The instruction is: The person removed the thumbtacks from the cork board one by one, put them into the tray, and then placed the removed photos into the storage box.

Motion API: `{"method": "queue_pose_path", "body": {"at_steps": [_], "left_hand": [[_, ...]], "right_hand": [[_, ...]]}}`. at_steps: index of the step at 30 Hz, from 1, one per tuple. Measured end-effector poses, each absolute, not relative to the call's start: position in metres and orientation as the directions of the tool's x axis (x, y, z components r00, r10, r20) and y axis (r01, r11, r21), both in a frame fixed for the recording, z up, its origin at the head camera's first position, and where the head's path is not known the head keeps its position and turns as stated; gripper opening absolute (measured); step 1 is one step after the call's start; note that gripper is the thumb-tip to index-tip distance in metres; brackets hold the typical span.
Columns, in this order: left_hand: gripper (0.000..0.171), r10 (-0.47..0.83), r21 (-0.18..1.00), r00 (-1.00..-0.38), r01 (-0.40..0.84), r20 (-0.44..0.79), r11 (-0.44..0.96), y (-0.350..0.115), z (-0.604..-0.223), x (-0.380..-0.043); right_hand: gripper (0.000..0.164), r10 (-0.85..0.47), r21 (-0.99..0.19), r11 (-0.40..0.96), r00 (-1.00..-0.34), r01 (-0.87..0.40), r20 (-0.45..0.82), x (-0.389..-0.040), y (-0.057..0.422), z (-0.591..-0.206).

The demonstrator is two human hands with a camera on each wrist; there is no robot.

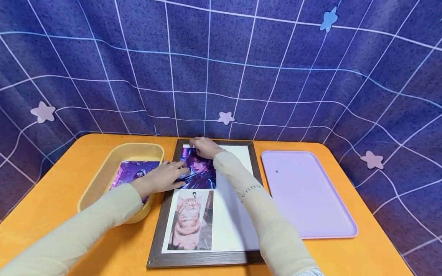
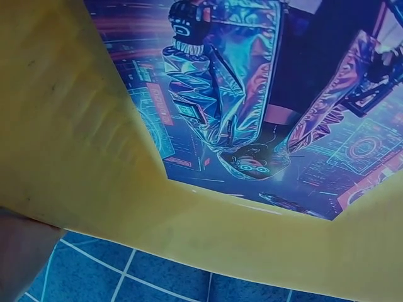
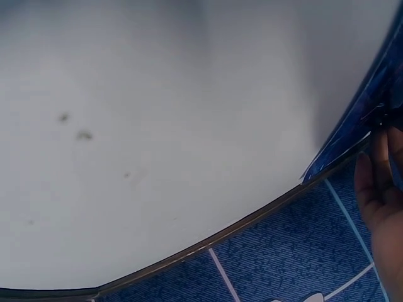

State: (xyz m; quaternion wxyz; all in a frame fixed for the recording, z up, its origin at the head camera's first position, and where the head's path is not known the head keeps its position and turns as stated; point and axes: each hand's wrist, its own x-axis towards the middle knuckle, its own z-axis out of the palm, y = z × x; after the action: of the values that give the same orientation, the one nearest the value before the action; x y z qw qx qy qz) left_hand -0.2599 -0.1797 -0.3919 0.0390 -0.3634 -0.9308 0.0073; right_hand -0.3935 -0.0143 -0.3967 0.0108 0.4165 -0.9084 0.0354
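On a white board in a dark wooden frame (image 1: 157,234) lies a purple-blue picture card of a figure (image 1: 198,174), at the upper left. My left hand (image 1: 164,176) rests on the card's left edge with its fingers spread, holding it against the board. At the card's top edge my right hand (image 1: 206,147) pinches a small dark pin (image 3: 380,117), mostly hidden by the fingers. Below lies a cat photo (image 1: 189,224) with a round-headed pin (image 1: 194,194) at its top.
A yellow bin (image 1: 100,180) at left holds another purple picture card (image 2: 252,107). To the right lies a lilac tray (image 1: 310,195) with a tiny dark piece (image 1: 277,171) on it. A blue gridded curtain (image 1: 224,69) hangs behind the orange table (image 1: 41,214).
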Motion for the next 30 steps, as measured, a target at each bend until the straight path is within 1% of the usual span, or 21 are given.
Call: {"method": "queue_pose_path", "body": {"at_steps": [11, 18, 23, 30], "left_hand": [[0.035, 0.676, -0.046, -0.734, 0.674, 0.065, 0.737, -0.1805, -0.3917, -0.2603], [0.035, 0.675, -0.054, -0.735, 0.673, 0.062, 0.738, -0.1810, -0.3933, -0.2613], [0.035, 0.679, -0.058, -0.731, 0.676, 0.068, 0.735, -0.1812, -0.3936, -0.2609], [0.036, 0.684, -0.051, -0.725, 0.683, 0.078, 0.729, -0.1809, -0.3942, -0.2606]], "right_hand": [[0.027, -0.748, -0.050, 0.659, -0.661, -0.750, 0.052, -0.3933, -0.0148, -0.3950], [0.027, -0.753, 0.011, 0.657, -0.656, -0.754, 0.051, -0.3925, -0.0176, -0.3968], [0.026, -0.766, 0.047, 0.642, -0.639, -0.765, 0.068, -0.3921, -0.0182, -0.3982], [0.028, -0.759, 0.046, 0.651, -0.648, -0.758, 0.064, -0.3924, -0.0174, -0.3983]]}}
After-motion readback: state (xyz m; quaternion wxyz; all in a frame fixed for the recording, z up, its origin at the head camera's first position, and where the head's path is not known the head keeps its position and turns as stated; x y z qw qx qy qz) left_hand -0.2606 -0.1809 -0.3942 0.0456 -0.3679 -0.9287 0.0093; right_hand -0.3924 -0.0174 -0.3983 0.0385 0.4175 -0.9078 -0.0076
